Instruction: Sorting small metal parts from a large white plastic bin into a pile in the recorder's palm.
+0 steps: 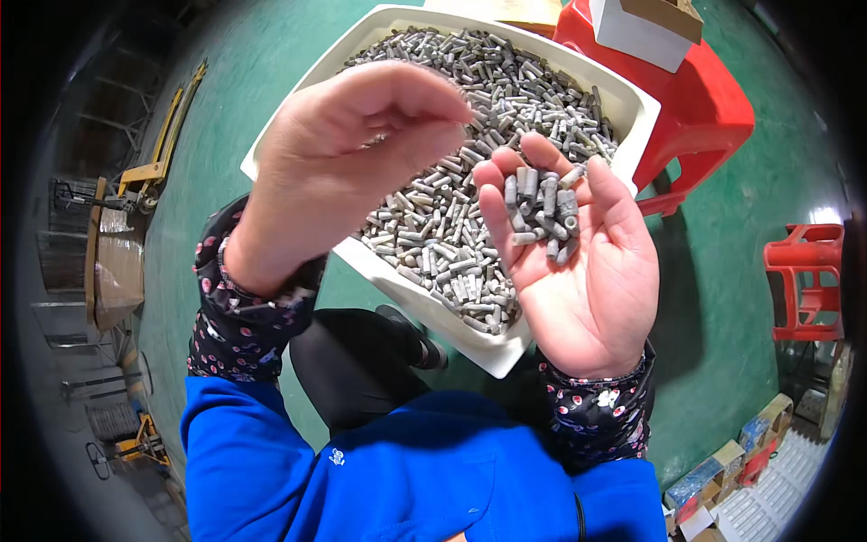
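A white rectangular bin (397, 274) holds a heap of small grey cylinders (461, 271), some with rounded ends and some with a hole. Over its left part hovers my left hand (352, 154), thumb and fingertips pinched together. Whatever may be between those fingertips is hidden. My right hand (591, 280) is turned palm up above the bin's right side, fingers curled around a small pile of the same grey cylinders (545, 210). The two hands are apart.
A red plastic stool (713, 113) stands beyond the bin's right corner, a white carton (641, 36) on it. Another red stool (804, 280) is at far right. Boxes (713, 479) line the lower right. A yellow pallet jack (158, 154) stands left on the green floor (217, 117).
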### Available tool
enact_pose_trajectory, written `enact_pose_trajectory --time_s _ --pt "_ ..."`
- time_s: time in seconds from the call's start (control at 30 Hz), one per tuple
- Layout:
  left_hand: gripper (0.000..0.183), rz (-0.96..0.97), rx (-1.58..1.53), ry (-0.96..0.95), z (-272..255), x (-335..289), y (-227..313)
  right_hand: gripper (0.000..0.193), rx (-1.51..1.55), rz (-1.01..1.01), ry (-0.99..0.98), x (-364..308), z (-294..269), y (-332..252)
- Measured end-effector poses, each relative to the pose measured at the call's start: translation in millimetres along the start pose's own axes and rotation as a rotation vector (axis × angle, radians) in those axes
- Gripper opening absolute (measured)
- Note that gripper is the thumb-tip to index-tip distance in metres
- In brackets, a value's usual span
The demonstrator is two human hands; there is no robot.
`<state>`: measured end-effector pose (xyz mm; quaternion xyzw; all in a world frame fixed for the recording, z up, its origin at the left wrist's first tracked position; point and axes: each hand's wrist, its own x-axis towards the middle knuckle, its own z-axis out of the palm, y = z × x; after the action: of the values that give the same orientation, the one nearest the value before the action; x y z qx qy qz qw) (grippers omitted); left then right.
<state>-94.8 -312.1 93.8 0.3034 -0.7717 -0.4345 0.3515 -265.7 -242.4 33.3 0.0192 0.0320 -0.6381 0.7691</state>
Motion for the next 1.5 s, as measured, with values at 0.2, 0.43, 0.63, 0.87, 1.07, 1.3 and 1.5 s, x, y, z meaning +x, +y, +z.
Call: enact_pose_trajectory --time_s 0.2,0.43,0.63,0.87,1.07,1.3,1.5 --pt "0.017 -0.148 0.783 -0.314 -33.7 -15.4 -20.4 0.039 0.003 -0.042 -0.014 -1.2 0.1 -10.3" --pt "0.017 -0.089 0.936 -0.293 -29.4 -22.5 -34.4 0.039 0.003 -0.045 -0.007 2.5 1.7 -3.6" --pt "0.007 -0.101 0.664 -0.122 -27.5 -20.5 -39.3 0.039 -0.021 -0.061 0.001 0.1 4.1 -3.6" --pt "0.012 0.206 0.426 0.068 3.5 3.6 -2.3 0.041 -0.058 -0.03 0.048 3.9 -0.5 5.0" --pt "0.018 0.059 0.311 0.065 8.8 8.3 7.0 0.041 0.023 0.02 -0.004 3.1 1.6 3.6" --pt "0.012 -0.031 0.661 -0.338 -13.4 -13.9 -17.9 0.04 0.027 0.007 0.047 0.2 0.9 -4.0" --pt "0.013 -0.027 0.705 -0.342 -15.9 -24.0 -22.5 0.039 0.063 0.0 0.036 4.6 -1.6 -1.4"
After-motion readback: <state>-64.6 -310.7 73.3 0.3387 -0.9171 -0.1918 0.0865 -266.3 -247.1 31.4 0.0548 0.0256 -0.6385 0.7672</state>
